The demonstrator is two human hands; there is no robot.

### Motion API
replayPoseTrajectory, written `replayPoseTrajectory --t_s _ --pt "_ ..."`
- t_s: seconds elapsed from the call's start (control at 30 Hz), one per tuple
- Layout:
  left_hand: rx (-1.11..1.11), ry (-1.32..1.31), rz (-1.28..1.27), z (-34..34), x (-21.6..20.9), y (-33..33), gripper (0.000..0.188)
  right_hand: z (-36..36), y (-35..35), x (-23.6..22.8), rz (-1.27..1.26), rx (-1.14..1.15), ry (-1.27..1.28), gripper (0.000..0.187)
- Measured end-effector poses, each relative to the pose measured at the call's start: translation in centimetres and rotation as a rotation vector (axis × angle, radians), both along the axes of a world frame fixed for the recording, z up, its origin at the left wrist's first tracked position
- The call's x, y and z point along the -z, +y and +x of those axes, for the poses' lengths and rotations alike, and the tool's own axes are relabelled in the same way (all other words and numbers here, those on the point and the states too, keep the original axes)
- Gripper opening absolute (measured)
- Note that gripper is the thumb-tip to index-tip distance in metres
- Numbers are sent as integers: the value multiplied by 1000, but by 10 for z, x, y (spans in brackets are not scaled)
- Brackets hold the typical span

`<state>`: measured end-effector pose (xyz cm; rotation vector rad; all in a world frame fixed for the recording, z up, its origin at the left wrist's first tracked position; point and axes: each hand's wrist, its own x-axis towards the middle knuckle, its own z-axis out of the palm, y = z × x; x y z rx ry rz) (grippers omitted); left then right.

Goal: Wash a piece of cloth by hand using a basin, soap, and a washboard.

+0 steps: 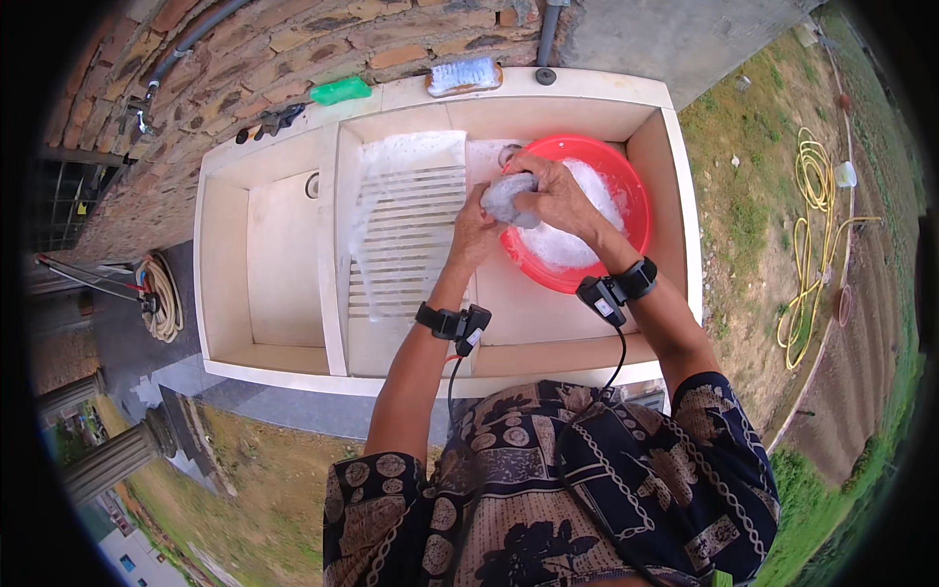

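A bunched, wet-looking grey cloth (507,200) is gripped between both hands, over the left rim of a red basin (641,201). My left hand (473,233) closes on its left side, beside the ribbed washboard. From the right, my right hand (560,198) has its fingers wrapped over the cloth. The exact kind of cloth cannot be made out. White suds (577,240) fill much of the basin, partly covered by my right hand and forearm. The slatted washboard (406,235) to the left is streaked with foam.
A pale stone sink (334,245) has a second compartment at left. On its back ledge sit a scrub brush (464,76), a green piece (340,91) and a dark item (279,121). A brick wall (323,44) rises behind; a yellow hose (814,196) lies on the ground at right.
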<state>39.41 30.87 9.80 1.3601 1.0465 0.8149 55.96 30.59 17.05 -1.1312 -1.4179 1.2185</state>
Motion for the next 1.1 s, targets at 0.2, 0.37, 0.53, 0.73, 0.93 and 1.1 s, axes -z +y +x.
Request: replayPoseTrajectory --t_s 0.2,0.37,0.53,0.73,0.93,1.1 --pt "-300 -29 -29 -178 43 42 39 -177 36 93 142 254 -421 21" --pt "-243 474 223 -244 37 45 44 -215 40 115 88 61 -930 29" --pt "-133 624 206 -234 41 90 54 -275 77 149 2 41 -1143 31" --pt "-262 608 458 -239 72 39 38 -297 6 155 149 353 -703 22" --pt "-110 797 522 -220 111 99 32 -265 66 182 134 169 -827 18" --pt "-154 850 558 -185 125 175 27 -233 139 195 173 132 -947 16"
